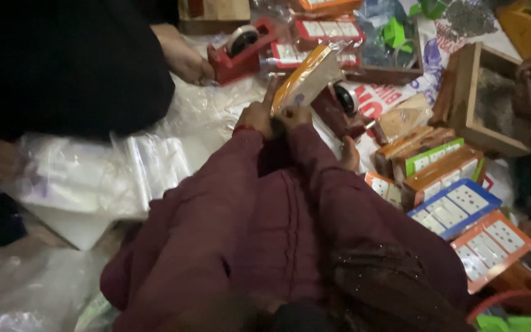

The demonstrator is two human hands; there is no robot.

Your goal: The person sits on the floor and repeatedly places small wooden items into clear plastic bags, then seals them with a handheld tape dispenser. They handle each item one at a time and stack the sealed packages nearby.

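— Left hand (255, 117)?
— Closed on the lower end of a flat orange-edged packet (305, 80), forefinger raised along it. Right hand (294, 115) pinches the same end; packet tilts up over crumpled clear plastic sheeting (204, 110).
— Around it?
— Stacked colourful cards (456, 206) toward the right edge; red tape dispenser (239, 52) beyond, another person's hand (185, 61) touching it.

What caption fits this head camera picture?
Both hands, left hand and right hand, grip an orange-edged packet.

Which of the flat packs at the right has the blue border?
The blue-bordered pack, lying between the orange-topped pack above and the orange-bordered pack below.
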